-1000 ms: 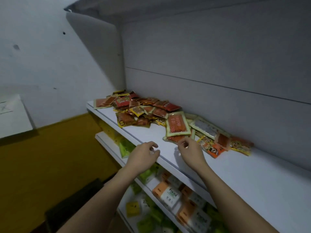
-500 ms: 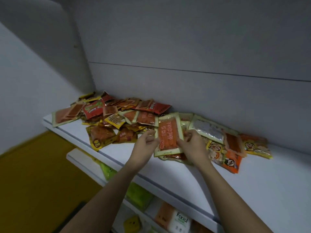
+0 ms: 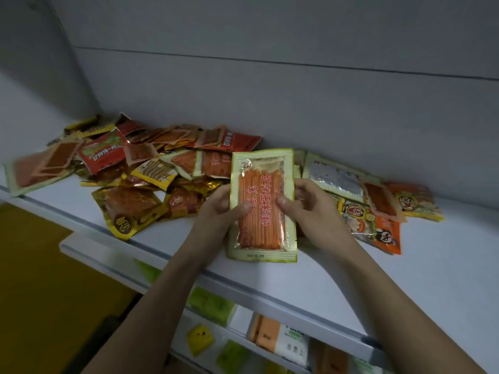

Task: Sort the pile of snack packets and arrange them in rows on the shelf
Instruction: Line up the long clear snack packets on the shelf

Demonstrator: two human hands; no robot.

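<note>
Packets crowd the white shelf [image 3: 405, 265] across the middle of the frame: the pile of snack packets [image 3: 151, 168] spreads from the left edge to centre, and we see more lying at the right, among them a silver-windowed packet [image 3: 334, 179] and an orange cartoon-face packet [image 3: 378, 233]. At frame centre we hold a green-bordered packet [image 3: 262, 206] of orange sticks upright above the shelf's front part, its lower edge low over the shelf; it hides the packets behind it. Our left hand [image 3: 218, 211] grips its left edge with the thumb on the front, and our right hand [image 3: 310, 209] pinches its right edge likewise. Red Chinese characters run down its window; we cannot read them surely. Lower shelves at the bottom of the frame carry green, yellow and orange boxes [image 3: 270, 336], their print blurred
</note>
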